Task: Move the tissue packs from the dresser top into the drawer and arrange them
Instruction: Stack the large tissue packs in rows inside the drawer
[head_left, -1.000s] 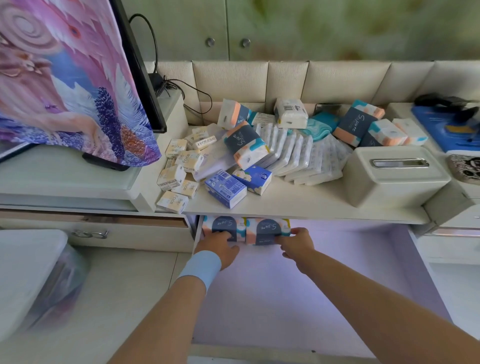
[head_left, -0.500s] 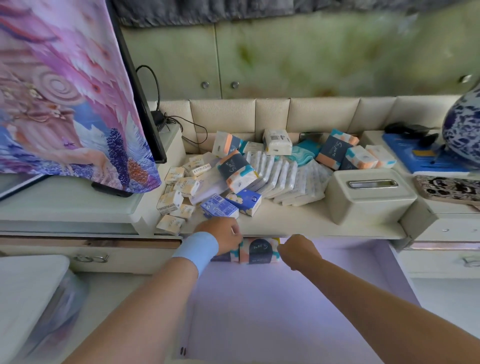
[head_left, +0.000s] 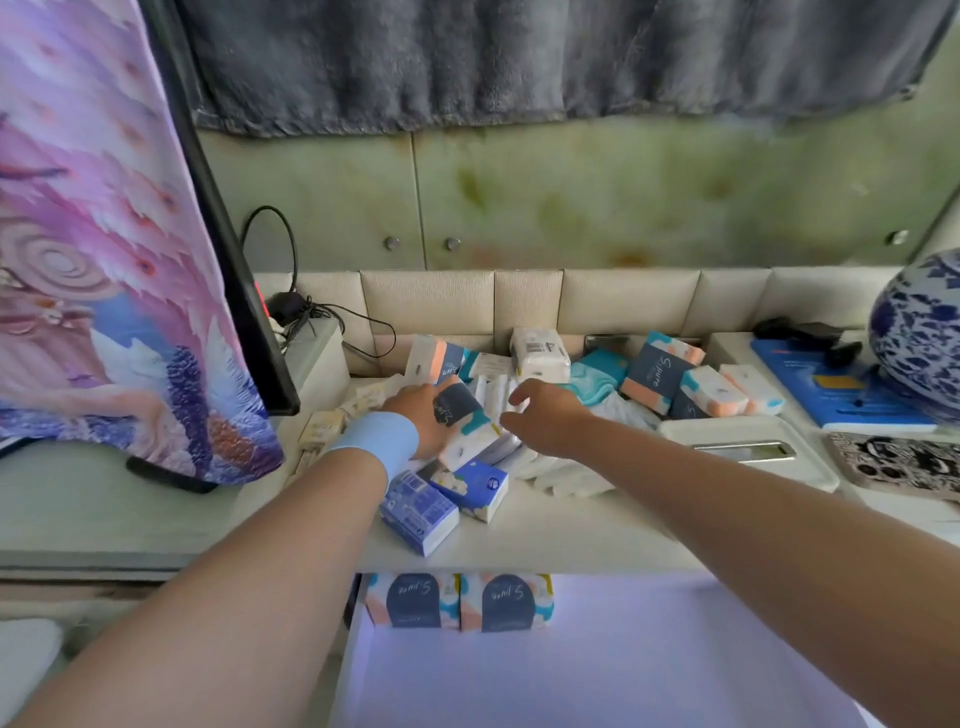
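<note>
Many tissue packs lie heaped on the dresser top (head_left: 571, 535). My left hand (head_left: 415, 415), with a light blue wristband, grips a white pack with a navy band (head_left: 462, 415) in the heap. My right hand (head_left: 545, 415) hovers just right of it over a row of white packs (head_left: 550, 470), fingers loosely bent and holding nothing. Two blue packs (head_left: 447, 499) lie near the front edge. Below, the open drawer (head_left: 623, 660) holds two navy-arched packs (head_left: 457, 601) side by side against its back left corner.
More orange-and-teal packs (head_left: 691, 382) sit at the back right, small cream packs (head_left: 322, 428) at the left. A beige tissue box (head_left: 748, 447) stands to the right, beyond it a blue book (head_left: 831, 395) and a blue-white vase (head_left: 919, 332). A cloth-draped screen (head_left: 104, 260) rises on the left.
Both hands left the two packs in the drawer and rose to the dresser top. My left hand now grips a navy-banded pack. The view tilted upward.
</note>
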